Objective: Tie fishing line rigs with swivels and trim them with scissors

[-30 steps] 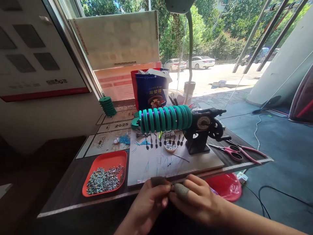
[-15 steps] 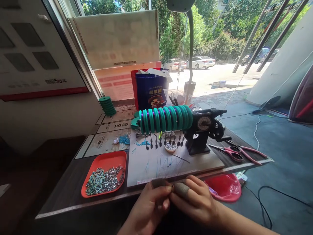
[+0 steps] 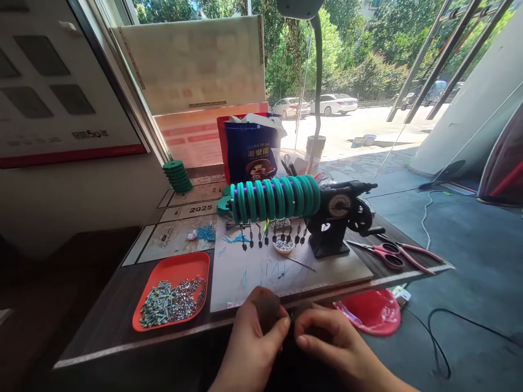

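Observation:
My left hand is closed in a pinch at the table's front edge, thumb pressed to the forefinger. Whatever sits in that pinch is too small and dark to name. Close on its right, my right hand has its fingers curled in, the fingertips close to the left thumb; what they hold, if anything, is hidden. Dark grey covers wrap some fingers. Beyond the hands stands a black hand-cranked winder carrying a row of green spools. Small dark swivel-like pieces hang below the spools.
A red tray of small metal parts lies at left. On the white board are a small bowl of beads, a thin metal tool and blue bits. Pink-handled scissors and pliers rest at right, above a red bag.
My hands have come slightly apart and turned, the left hand's knuckles rising and the right fingers curling inward. The view has shifted a little; the things on the table stay put.

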Available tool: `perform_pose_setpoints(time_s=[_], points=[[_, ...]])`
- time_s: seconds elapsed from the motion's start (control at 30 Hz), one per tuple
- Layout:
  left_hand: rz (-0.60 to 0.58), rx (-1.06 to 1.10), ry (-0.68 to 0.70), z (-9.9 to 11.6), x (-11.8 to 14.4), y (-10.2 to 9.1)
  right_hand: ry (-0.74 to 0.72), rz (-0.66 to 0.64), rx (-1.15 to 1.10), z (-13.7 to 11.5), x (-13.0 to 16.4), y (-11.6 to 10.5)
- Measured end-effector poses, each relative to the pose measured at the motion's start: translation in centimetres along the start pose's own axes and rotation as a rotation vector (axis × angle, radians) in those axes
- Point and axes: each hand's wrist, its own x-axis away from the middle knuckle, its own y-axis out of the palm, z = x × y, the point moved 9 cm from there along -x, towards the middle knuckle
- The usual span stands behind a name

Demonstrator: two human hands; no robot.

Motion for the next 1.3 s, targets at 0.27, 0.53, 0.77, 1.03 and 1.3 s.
perform_pose_setpoints(time_s=[0.27, 0.53, 0.77, 1.03, 1.3], points=[[0.241, -0.222, 0.186, 1.4, 1.2, -0.8, -0.524, -0.019, 0.487, -5.5, 1.2, 1.3], [0.287, -0.187, 0.231, 1.2, 1.4, -1.0, -0.613, -0.082, 0.633, -7.1, 1.0, 1.8], [0.094, 0.131, 0.006, -2.2, 0.0, -0.6, -0.661, -0.23, 0.563, -7.6, 1.1, 2.7], [0.03, 0.243, -0.024, -2.1, 0.1, 2.1, 0.239, -0.122, -0.265, 3.3, 2.9, -0.9], [0.22, 0.109, 0.107, -1.1, 0.8, 1.5, 0.352, -0.012, -0.656, 4.7, 1.4, -0.5]])
